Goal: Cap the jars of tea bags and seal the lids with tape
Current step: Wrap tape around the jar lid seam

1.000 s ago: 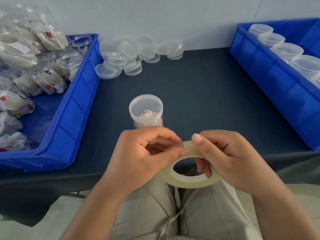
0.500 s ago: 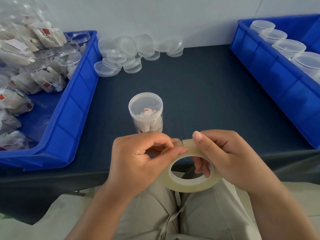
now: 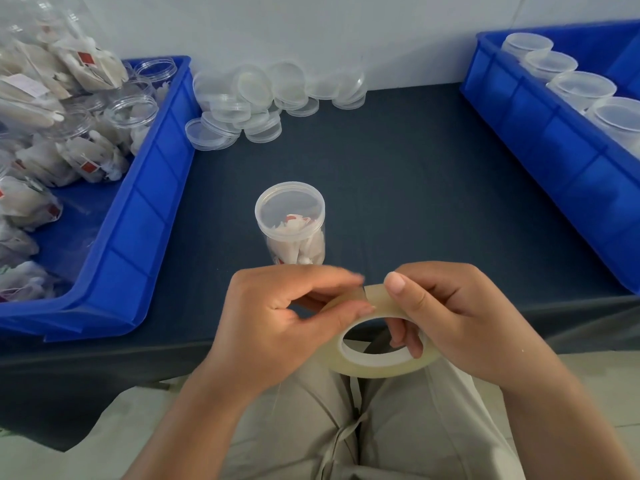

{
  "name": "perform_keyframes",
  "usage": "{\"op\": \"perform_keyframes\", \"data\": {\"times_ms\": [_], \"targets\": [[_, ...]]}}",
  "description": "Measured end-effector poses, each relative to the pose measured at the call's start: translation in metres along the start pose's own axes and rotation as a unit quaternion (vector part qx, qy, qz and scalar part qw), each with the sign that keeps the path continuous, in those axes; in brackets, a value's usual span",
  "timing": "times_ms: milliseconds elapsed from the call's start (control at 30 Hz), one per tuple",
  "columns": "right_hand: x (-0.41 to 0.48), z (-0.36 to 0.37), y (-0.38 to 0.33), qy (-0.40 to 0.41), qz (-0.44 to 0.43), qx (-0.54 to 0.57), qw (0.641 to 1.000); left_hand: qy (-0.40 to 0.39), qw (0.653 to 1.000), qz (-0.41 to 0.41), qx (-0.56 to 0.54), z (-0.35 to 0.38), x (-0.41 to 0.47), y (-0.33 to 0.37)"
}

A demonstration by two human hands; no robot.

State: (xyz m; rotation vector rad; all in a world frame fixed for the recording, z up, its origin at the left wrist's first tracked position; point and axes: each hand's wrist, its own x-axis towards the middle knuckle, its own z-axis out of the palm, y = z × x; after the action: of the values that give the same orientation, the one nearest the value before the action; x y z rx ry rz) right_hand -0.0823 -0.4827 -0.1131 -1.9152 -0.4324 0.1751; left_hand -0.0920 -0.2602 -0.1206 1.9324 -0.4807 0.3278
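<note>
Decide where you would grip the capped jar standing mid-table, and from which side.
Probably the clear round wall of the jar, below its lid, coming in level from the left or right. It stands upright, a plain cylinder without a handle, and a side grip low down leaves the lid seam free for the tape.

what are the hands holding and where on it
The tape roll: right hand grips its ring, fingers through the hole; left hand pinches its outer face at the top.
</note>
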Motion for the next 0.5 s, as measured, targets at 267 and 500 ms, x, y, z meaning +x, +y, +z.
{"op": "perform_keyframes", "data": {"times_ms": [267,500], "targets": [[0.0006,0.0049,0.0046,0.012,0.009,0.001,1.000,0.044,0.999,-0.002,0.016,0.0040,-0.0021,-0.0045],[-0.0035,0.0059,0.0060,0.018,0.001,-0.016,1.000,-0.014,1.000,-0.005,0.020,-0.0008,0.0004,-0.0029]]}}
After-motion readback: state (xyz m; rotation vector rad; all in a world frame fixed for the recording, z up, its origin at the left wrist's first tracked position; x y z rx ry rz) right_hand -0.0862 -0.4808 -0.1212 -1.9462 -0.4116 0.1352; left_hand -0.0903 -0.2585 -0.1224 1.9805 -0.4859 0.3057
